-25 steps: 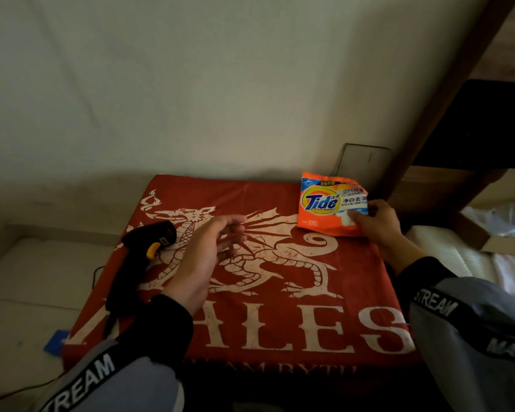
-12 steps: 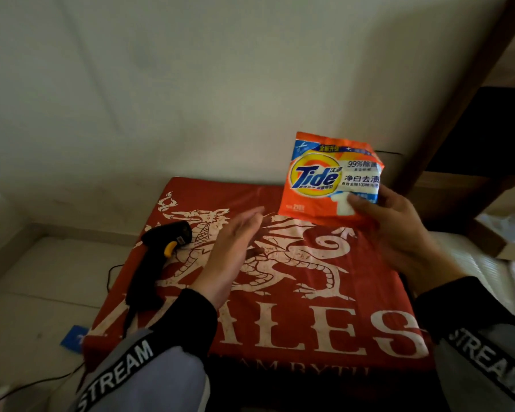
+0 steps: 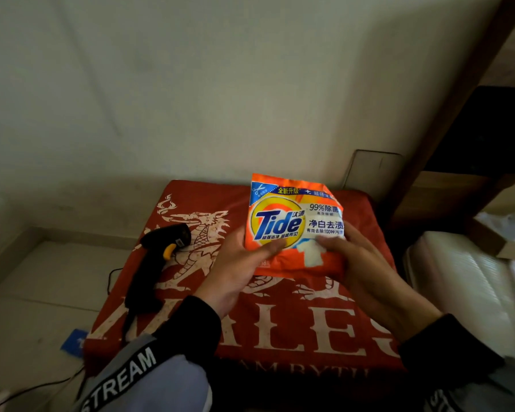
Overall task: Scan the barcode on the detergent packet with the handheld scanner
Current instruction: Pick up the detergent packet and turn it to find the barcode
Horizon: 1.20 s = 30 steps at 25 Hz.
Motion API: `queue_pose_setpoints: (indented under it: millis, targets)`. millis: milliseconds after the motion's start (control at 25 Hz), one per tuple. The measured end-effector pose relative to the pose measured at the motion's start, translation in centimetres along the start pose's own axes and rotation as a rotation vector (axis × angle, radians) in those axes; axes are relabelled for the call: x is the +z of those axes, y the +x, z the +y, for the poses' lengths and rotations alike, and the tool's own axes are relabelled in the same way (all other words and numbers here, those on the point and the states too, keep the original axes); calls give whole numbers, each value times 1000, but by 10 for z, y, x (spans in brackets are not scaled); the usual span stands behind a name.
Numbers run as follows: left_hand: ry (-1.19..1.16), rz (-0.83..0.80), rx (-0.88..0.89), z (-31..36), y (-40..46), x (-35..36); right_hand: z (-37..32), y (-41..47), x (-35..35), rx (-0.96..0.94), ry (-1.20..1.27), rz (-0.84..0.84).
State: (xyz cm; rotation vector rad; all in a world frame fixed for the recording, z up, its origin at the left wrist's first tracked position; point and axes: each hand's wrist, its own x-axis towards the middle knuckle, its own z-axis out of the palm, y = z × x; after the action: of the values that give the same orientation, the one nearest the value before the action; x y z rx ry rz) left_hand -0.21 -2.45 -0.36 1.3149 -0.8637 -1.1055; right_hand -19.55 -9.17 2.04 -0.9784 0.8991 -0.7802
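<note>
An orange Tide detergent packet (image 3: 292,215) is held upright above the red cloth, its printed front facing me. My left hand (image 3: 238,269) grips its lower left edge, thumb across the front. My right hand (image 3: 360,263) grips its lower right corner. No barcode shows on this side. The black handheld scanner (image 3: 158,257) with a yellow trigger lies on the cloth to the left of my left hand, untouched, its cable trailing off the near edge.
The red cloth (image 3: 280,328) with a white dragon and lettering covers a low surface against the wall. A wooden frame (image 3: 446,120) rises at the right, with white bedding (image 3: 458,275) below it. A blue card (image 3: 73,341) lies on the floor at the left.
The packet has been lifted off the cloth and brought toward me. My left hand, open in the air before, has closed on the packet's left edge. The scanner has not moved.
</note>
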Motion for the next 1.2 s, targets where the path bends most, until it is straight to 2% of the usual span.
queue_pose_setpoints:
  millis: [160, 560, 800, 880, 1000, 1040, 1120, 1200]
  targets:
    - [15, -7, -2, -3, -1, -1, 0, 3, 1, 41, 32, 56]
    - [-91, 1, -99, 4, -4, 6, 3, 2, 0, -69, -66, 92]
    - [-83, 69, 3, 3, -8, 8, 4, 1, 4, -89, -218, 115]
    - [-73, 92, 48, 4, -9, 8, 6, 0, 7, -179, -331, 182]
    - [27, 176, 145, 4, -10, 12, 11, -3, 12, -456, -777, 421]
    - [54, 206, 180, 3, -10, 13, 12, -5, 16, -552, -838, 454]
    - [61, 218, 248, 4, -13, 20, 18, -13, 30, -613, -765, 347]
    - [214, 241, 332, 1, -15, 28, 24, -21, 47, -511, -648, 161]
